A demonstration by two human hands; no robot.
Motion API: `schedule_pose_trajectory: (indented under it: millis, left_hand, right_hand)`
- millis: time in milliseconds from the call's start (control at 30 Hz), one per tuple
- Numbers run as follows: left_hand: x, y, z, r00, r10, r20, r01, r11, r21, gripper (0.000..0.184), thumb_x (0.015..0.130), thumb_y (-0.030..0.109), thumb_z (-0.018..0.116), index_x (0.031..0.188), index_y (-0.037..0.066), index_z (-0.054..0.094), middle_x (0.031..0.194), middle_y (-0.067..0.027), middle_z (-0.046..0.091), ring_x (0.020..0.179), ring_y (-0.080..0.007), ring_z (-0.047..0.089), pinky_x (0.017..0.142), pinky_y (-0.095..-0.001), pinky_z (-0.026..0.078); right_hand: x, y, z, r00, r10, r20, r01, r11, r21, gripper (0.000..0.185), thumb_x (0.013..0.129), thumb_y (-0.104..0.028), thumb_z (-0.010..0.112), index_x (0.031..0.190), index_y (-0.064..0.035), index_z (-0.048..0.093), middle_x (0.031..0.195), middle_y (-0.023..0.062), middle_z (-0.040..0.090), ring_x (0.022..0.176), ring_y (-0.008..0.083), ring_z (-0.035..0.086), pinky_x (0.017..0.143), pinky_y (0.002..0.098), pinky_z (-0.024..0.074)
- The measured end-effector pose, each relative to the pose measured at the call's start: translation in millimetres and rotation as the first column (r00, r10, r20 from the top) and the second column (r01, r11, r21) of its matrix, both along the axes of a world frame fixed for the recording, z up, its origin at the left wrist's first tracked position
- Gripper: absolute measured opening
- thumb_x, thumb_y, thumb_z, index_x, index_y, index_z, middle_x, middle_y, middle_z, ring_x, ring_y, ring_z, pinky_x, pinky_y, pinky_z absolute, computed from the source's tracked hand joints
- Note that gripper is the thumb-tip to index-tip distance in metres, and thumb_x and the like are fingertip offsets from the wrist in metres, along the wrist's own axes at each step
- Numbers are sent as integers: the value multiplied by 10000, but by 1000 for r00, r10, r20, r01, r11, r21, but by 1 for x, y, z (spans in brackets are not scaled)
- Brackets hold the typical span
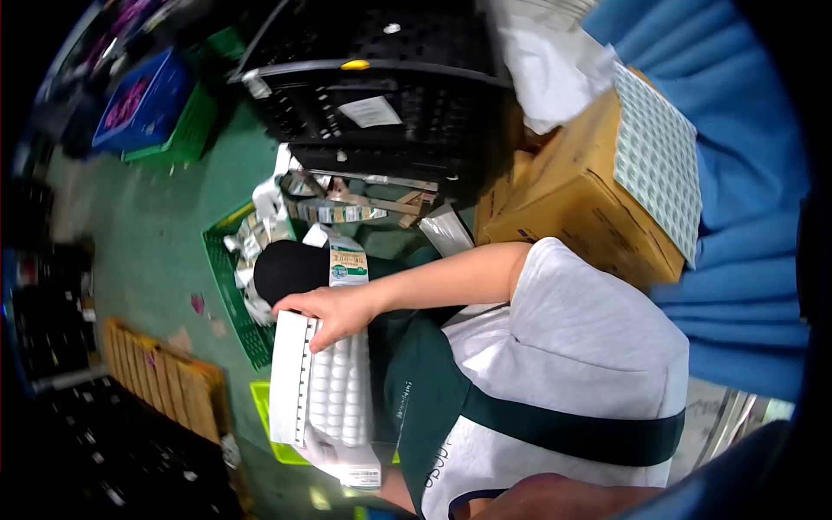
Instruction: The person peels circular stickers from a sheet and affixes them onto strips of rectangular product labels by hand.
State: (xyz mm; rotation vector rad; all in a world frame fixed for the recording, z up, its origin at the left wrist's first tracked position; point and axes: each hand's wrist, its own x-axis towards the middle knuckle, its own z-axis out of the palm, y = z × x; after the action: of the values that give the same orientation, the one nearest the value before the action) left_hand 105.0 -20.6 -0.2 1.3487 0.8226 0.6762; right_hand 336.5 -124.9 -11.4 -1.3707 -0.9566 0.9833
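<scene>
My right hand (pixel 334 314) is closed round the upper end of a white tray with rows of rounded bumps (pixel 340 390). Its fingers lie over the far edge, and the thumb presses on the near face. A white side strip with dark marks (pixel 290 381) runs along the tray's left side. Near my right hand, a printed label with green on it (pixel 348 264) lies by a rounded black shape (pixel 290 273). A second white label (pixel 360 477) shows at the tray's lower end. Of my left arm, only a piece of forearm appears there; the left hand is hidden.
Left of my right hand stands a green basket (pixel 227 295) of crumpled white scraps. Black crates (pixel 373 104) and a cardboard box (pixel 563 191) are beyond. A lime-green container (pixel 277 451) sits below the tray. A wooden pallet (pixel 165 381) and blue crate (pixel 139 108) are farther left.
</scene>
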Motion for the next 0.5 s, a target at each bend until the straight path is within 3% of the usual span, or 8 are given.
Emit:
schedule_pose_trajectory:
  millis: [100,133,233,267,367,400,433,500]
  left_hand:
    - [9,-3,-1,999,-47,-21,48,998,49,399,876,75,472,1254,-55,484,1248,-175,543,1113,-267,553,979,-384,426]
    - [10,-2,-1,998,-49,-33,51,996,68,396,881,84,468,1252,-54,486,1247,-175,544,1110,-268,555,977,-385,428]
    - [13,-3,-2,997,-42,-64,48,993,105,387,895,111,456,1245,-51,491,1242,-176,547,1102,-271,560,970,-388,434]
    - [15,-2,-1,997,-37,-66,45,991,123,385,900,120,452,1243,-50,492,1241,-176,548,1099,-272,562,968,-389,436]
    - [8,3,2,996,2,-89,13,985,170,380,913,146,440,1237,-46,497,1237,-177,551,1091,-275,567,961,-391,441]
    - [4,6,4,995,25,-95,-6,980,198,380,918,155,437,1234,-45,499,1235,-178,552,1088,-276,569,959,-392,443]
    - [-2,8,8,993,60,-101,-35,973,227,379,923,164,433,1232,-44,501,1234,-178,553,1085,-277,571,957,-393,445]
    - [-15,6,19,985,125,-117,-96,970,222,379,932,181,425,1228,-42,504,1231,-179,555,1080,-279,574,953,-395,449]
  right_hand:
    - [-7,-15,8,982,-188,-34,186,981,-63,679,732,-166,757,1291,18,420,1174,165,589,1058,217,583,888,320,473]
    - [-7,-17,7,965,-257,42,260,962,-78,495,742,-176,753,1149,20,552,1017,137,657,945,196,632,799,304,497]
    - [4,-20,1,981,-177,-80,178,984,7,303,757,-180,744,963,16,640,830,86,682,791,145,646,686,290,495]
    - [7,-23,5,977,-214,-2,214,977,-22,221,773,-184,736,843,12,661,713,52,666,686,95,617,609,277,475]
    - [12,-21,9,985,-154,73,157,987,-36,233,785,-170,731,906,12,651,759,49,670,701,75,594,609,266,466]
    - [11,-18,3,979,-157,-131,172,979,112,240,797,-140,719,973,5,644,820,44,676,747,69,593,648,260,481]
    - [15,-20,3,984,-160,-75,173,957,234,282,801,-116,712,1047,-1,636,889,36,677,790,76,594,701,261,495]
    - [23,-25,2,986,-76,-147,97,985,141,284,821,-83,652,1098,-24,648,892,25,668,742,61,574,646,231,485]
